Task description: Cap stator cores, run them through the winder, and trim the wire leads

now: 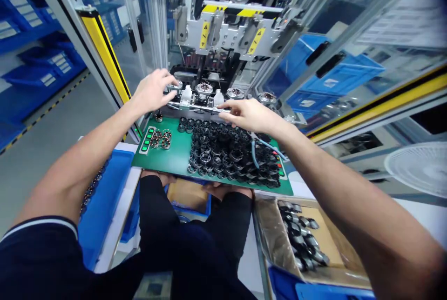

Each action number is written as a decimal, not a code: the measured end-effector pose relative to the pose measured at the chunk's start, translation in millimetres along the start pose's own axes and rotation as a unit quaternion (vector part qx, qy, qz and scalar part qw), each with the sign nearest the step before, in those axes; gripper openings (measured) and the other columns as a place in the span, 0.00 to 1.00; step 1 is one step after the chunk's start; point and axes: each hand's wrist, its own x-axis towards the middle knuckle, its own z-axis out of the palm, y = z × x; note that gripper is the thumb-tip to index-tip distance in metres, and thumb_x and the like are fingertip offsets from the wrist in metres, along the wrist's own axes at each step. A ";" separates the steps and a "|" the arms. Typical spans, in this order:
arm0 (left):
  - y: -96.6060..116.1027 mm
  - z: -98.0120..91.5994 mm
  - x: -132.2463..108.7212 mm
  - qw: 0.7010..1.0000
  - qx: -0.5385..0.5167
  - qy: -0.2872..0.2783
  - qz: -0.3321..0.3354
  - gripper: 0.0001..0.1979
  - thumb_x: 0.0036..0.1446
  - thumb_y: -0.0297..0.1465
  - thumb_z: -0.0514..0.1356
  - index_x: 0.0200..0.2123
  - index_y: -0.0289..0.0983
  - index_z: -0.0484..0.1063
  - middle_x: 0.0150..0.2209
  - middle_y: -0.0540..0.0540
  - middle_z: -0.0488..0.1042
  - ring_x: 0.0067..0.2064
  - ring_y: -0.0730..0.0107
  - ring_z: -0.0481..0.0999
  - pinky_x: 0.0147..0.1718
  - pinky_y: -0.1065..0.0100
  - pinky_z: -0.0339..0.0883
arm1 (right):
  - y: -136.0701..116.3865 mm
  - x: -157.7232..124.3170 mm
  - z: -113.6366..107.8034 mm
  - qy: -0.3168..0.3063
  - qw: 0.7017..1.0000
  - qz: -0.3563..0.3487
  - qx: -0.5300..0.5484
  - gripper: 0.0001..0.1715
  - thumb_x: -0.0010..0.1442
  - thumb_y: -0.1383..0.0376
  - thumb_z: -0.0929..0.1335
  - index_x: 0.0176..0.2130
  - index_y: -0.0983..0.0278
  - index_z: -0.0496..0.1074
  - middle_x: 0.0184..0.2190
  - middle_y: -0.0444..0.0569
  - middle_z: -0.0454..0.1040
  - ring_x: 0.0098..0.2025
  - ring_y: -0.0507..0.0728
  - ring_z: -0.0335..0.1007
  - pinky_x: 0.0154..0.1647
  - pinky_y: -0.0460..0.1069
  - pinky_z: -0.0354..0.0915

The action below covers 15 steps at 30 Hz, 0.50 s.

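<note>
Both hands reach forward over the counter (174, 163) to a row of round metal parts (204, 88) seated at the foot of the machine (228, 35). The seats stand apart, with white blocks (187, 95) between some of them, probably so each part keeps its own place and leaves room for fingers.

Nearer the body, black rings (216, 158) lie massed at the centre and right, and a few copper-wound parts (165, 143) sit apart at the left — a layout that seems meant to keep the two kinds sorted and within easy reach. A blue-handled tool (254, 152) rests on the rings, likely to be handy. Button panels (148, 140) flank the surface.

The left hand (157, 90) is arched, thumb and fingers parted about the leftmost round part; whether it grips that part I cannot tell. The right hand (249, 114) stretches inward, palm down, thumb and forefinger apart beside a white block — nothing shows in its grasp, and contact is unclear. Both forearms slant inward, clear of the piled rings.
</note>
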 end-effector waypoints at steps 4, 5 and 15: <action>-39.9 34.5 72.4 0.991 0.048 -0.096 -0.081 0.25 0.79 0.41 0.63 0.71 0.39 0.83 0.75 0.36 0.76 0.77 0.42 0.70 0.77 0.47 0.67 | -8.1 87.9 6.6 -0.019 0.998 0.053 -0.017 0.32 0.81 0.58 0.73 0.77 0.65 0.78 0.36 0.51 0.90 0.41 0.64 0.90 0.68 0.63 0.82; -46.5 43.9 81.9 0.988 0.048 -0.109 -0.095 0.26 0.80 0.43 0.64 0.72 0.38 0.82 0.77 0.36 0.74 0.77 0.44 0.67 0.77 0.47 0.65 | -6.7 106.6 10.4 -0.010 0.997 0.068 -0.025 0.34 0.80 0.60 0.73 0.78 0.68 0.76 0.36 0.53 0.89 0.42 0.65 0.91 0.69 0.64 0.82; -78.5 107.5 127.4 0.981 0.076 -0.155 -0.090 0.28 0.75 0.48 0.73 0.66 0.32 0.87 0.79 0.33 0.74 0.79 0.36 0.61 0.79 0.42 0.62 | 14.6 208.4 22.4 -0.097 0.979 0.169 -0.053 0.35 0.80 0.65 0.75 0.78 0.76 0.72 0.40 0.60 0.91 0.35 0.58 0.89 0.46 0.53 0.87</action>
